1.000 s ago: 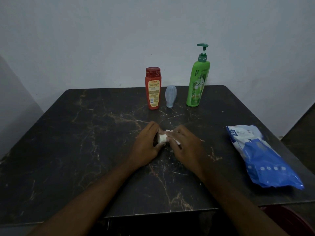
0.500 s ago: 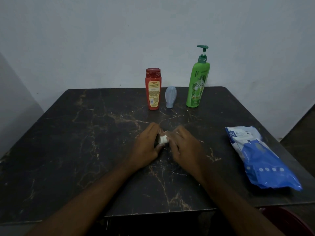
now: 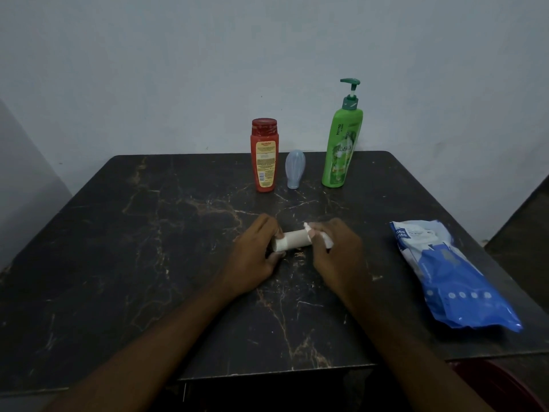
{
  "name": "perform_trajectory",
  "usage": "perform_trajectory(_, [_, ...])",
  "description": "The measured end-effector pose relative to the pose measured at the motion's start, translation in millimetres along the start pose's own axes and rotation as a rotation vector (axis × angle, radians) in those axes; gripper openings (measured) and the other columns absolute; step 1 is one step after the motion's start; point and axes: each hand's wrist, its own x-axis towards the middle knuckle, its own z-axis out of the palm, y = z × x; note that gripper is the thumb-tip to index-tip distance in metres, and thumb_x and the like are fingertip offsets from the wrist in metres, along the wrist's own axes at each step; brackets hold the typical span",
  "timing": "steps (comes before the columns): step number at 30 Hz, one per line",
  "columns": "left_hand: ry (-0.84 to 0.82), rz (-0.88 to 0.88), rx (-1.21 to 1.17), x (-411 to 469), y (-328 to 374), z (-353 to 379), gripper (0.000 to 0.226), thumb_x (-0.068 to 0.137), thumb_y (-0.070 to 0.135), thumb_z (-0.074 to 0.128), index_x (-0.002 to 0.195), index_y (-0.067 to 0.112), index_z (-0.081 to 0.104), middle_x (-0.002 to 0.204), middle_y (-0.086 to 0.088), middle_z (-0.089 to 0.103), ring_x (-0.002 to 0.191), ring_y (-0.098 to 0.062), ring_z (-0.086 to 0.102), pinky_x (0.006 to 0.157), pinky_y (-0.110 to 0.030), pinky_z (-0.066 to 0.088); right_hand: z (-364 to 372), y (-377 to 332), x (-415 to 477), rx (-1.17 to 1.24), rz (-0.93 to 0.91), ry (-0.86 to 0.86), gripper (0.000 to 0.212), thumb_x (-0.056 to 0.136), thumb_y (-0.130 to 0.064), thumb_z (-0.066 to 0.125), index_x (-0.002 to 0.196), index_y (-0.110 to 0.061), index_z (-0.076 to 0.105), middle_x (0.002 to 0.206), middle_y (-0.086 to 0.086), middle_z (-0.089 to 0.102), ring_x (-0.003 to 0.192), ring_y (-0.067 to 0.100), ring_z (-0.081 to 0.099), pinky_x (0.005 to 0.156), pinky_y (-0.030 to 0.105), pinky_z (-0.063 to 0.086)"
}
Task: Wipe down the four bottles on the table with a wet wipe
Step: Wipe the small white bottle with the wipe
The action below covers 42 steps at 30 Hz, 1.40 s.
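A small white bottle [image 3: 294,239] lies on its side just above the middle of the dark marble table [image 3: 118,263]. My left hand [image 3: 255,260] grips its left end. My right hand [image 3: 335,257] holds a white wet wipe [image 3: 326,241] against the bottle's right end, so that end is hidden. At the back of the table stand a red bottle [image 3: 264,156], a small pale blue bottle [image 3: 294,169] resting cap down, and a tall green pump bottle [image 3: 343,144].
A blue and white pack of wipes [image 3: 445,275] lies on the right side of the table. A white wall rises behind the table. Something dark red [image 3: 499,385] shows below the table's front right corner.
My right hand has slid rightwards along the white bottle with the wipe, so more of the bottle's body shows between my hands. The three standing bottles have not moved.
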Motion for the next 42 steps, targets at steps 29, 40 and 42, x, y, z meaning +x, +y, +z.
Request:
perform_trajectory(29, [0.029, -0.186, -0.205, 3, -7, -5, 0.023, 0.085, 0.033, 0.078, 0.100, 0.028, 0.061, 0.107, 0.014, 0.066, 0.098, -0.003, 0.062, 0.082, -0.029, 0.056, -14, 14, 4, 0.112, 0.204, -0.047, 0.021, 0.092, -0.023, 0.063, 0.111, -0.021, 0.070, 0.103, -0.007, 0.067, 0.083, -0.012, 0.054, 0.070, -0.008, 0.033])
perform_trajectory(40, [0.029, -0.261, -0.134, 7, -8, 1, 0.043, 0.072, 0.029, 0.088, 0.110, 0.019, 0.070, 0.106, 0.011, 0.066, 0.096, 0.001, 0.060, 0.082, -0.019, 0.050, 5, 4, 1, -0.036, -0.050, -0.138, 0.025, 0.094, -0.021, 0.058, 0.116, -0.014, 0.068, 0.107, 0.003, 0.062, 0.091, 0.011, 0.057, 0.080, 0.019, 0.044])
perform_trajectory(42, [0.045, -0.247, -0.120, 6, -6, 2, 0.039, 0.073, 0.029, 0.088, 0.106, 0.018, 0.070, 0.103, 0.011, 0.067, 0.092, 0.001, 0.060, 0.078, -0.014, 0.049, 10, -3, -3, -0.041, -0.167, -0.191, 0.028, 0.094, -0.021, 0.057, 0.120, -0.014, 0.066, 0.111, 0.004, 0.061, 0.094, 0.013, 0.058, 0.084, 0.030, 0.049])
